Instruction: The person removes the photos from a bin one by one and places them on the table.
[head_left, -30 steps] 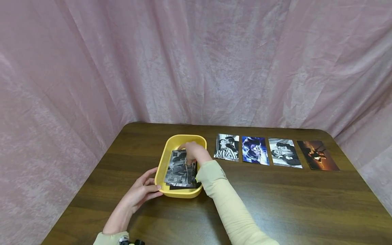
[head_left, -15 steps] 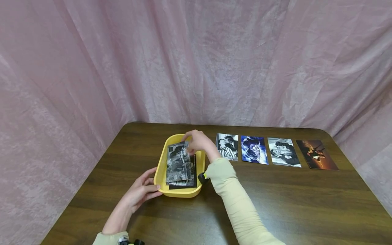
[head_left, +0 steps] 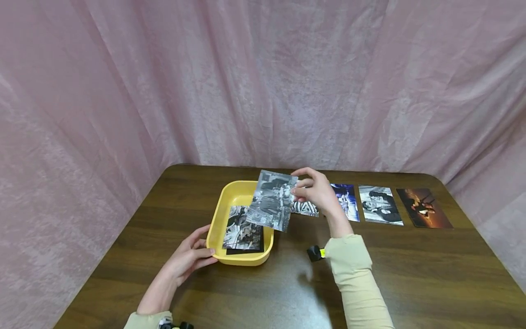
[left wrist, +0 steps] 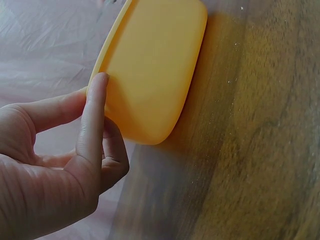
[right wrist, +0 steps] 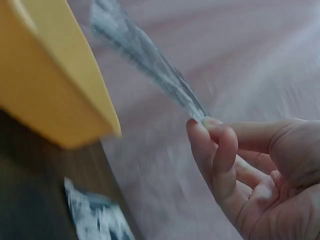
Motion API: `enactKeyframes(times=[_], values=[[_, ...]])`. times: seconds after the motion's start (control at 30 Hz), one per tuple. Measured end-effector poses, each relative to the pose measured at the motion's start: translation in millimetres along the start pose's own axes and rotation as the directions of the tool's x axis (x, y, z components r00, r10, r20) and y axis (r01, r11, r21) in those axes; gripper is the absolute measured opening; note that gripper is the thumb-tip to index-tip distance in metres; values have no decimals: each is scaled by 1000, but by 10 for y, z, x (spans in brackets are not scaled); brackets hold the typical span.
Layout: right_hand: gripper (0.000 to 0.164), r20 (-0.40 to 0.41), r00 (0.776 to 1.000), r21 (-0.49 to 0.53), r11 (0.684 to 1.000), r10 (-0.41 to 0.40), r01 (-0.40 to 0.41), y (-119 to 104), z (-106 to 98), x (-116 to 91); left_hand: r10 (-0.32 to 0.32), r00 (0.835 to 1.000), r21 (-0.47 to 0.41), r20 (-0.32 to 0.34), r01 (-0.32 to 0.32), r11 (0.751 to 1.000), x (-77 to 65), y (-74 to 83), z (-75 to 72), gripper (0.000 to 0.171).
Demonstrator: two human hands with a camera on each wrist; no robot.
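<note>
In the head view my right hand [head_left: 315, 189] pinches a black-and-white photo [head_left: 272, 201] by its right edge. The photo is tilted above the right side of a yellow tray [head_left: 218, 214] and hides part of it. The right wrist view shows thumb and fingertips meeting on the edge of the same photo [right wrist: 150, 62]. My left hand [head_left: 190, 256] holds the tray's near left corner, its thumb over the rim. The left wrist view shows those fingers against the yellow wall [left wrist: 150, 70]. Inside the tray lies another black-and-white photo [head_left: 238, 233], over a dark one [head_left: 246, 251].
A row of photos lies along the table's far right: a striped-shirt one [head_left: 306, 208] partly hidden by my right hand, a blue one [head_left: 348, 203], a black-and-white one [head_left: 380, 204] and an orange-brown one [head_left: 425, 208]. Behind the brown table [head_left: 390, 274] hangs a pink curtain [head_left: 263, 82].
My right hand has lifted the black-and-white photo out of the tray and moved right with it, uncovering another photo beneath. The left hand stays on the tray.
</note>
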State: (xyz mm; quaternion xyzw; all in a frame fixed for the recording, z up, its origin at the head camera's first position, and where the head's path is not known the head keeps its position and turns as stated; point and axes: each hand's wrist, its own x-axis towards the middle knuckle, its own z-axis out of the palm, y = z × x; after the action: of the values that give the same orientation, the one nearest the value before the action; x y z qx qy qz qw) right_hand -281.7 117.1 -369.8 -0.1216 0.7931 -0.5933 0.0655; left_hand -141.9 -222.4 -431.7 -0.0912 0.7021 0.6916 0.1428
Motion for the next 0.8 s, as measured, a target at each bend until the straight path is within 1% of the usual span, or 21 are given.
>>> enactKeyframes(times=[0.1,0.17,0.23,0.3,0.4,0.53,0.6,0.67,0.8], values=[[47,-69,997,-22,999,36,-38,176,-235,-196,-5,1000,6,-3,5,1000,5,9,13,75],[47,-100,993,-37,997,65,-69,301,-364,-302,-4,1000,9,-6,4,1000,6,14,15,75],[48,-115,989,-50,994,92,-98,419,-450,-381,-3,1000,6,-8,3,1000,7,11,13,75],[47,-109,987,-76,989,117,-126,525,-493,-436,-5,1000,8,-9,5,1000,7,8,6,75],[46,-82,986,-118,981,145,-154,651,-477,-469,-7,1000,11,-12,8,1000,1,-4,0,75],[44,-50,986,-197,967,158,-165,769,-385,-486,-11,1000,18,-15,11,1000,3,-7,8,74],[42,-61,984,-243,954,166,-176,804,-334,-504,-13,1000,18,-14,14,1000,9,-3,14,74],[40,-84,981,-301,934,175,-193,829,-286,-526,-17,1000,21,-15,17,1000,11,-3,17,75],[37,-153,973,-413,883,175,-224,844,-201,-570,-23,1000,28,-20,24,999,12,-3,18,75]])
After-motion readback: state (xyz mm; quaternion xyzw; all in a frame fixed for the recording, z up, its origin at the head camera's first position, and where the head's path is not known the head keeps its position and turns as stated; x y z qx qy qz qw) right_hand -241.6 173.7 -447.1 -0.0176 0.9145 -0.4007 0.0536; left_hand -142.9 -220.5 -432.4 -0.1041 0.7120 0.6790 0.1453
